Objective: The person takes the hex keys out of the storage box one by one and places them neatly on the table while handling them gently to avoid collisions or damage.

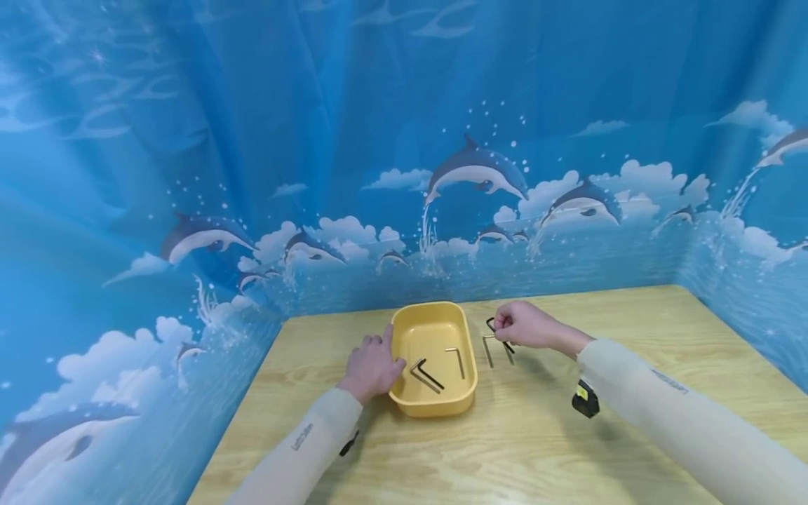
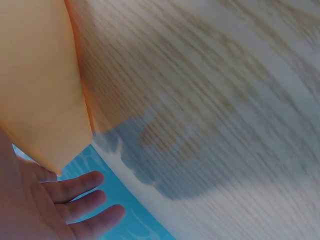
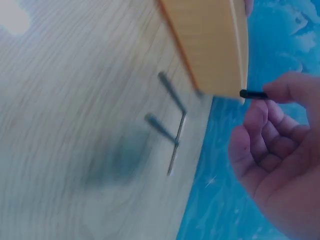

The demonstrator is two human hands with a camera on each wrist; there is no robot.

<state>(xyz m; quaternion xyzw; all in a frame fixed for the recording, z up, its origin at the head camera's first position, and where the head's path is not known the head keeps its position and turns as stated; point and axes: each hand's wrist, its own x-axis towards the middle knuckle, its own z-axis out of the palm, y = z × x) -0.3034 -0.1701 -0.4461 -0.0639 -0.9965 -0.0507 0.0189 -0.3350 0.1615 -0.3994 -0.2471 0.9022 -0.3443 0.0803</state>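
My right hand [image 1: 527, 325] pinches a black hex key [image 3: 253, 94] between thumb and fingertips, above the table to the right of a yellow tray [image 1: 435, 408]. Beneath this hand two metallic hex keys, one brass-toned [image 1: 489, 353] and another [image 3: 162, 131], lie on the tabletop. Inside the tray are a black hex key [image 1: 433, 376], a brass-coloured one [image 1: 424, 382] beside it, and a further brass-coloured key [image 1: 459, 363] towards the right wall. The left hand [image 1: 371, 366] rests against the tray's left rim; three of its fingers [image 2: 82, 189] extend loosely, apart from the tray.
A light wood-grain table [image 1: 536, 449] carries everything. Behind it and at both sides hangs a blue curtain [image 1: 353, 105] printed with dolphins and clouds. Both forearms wear pale sleeves [image 1: 669, 407], and a black strap-mounted device [image 1: 586, 398] sits under the right wrist.
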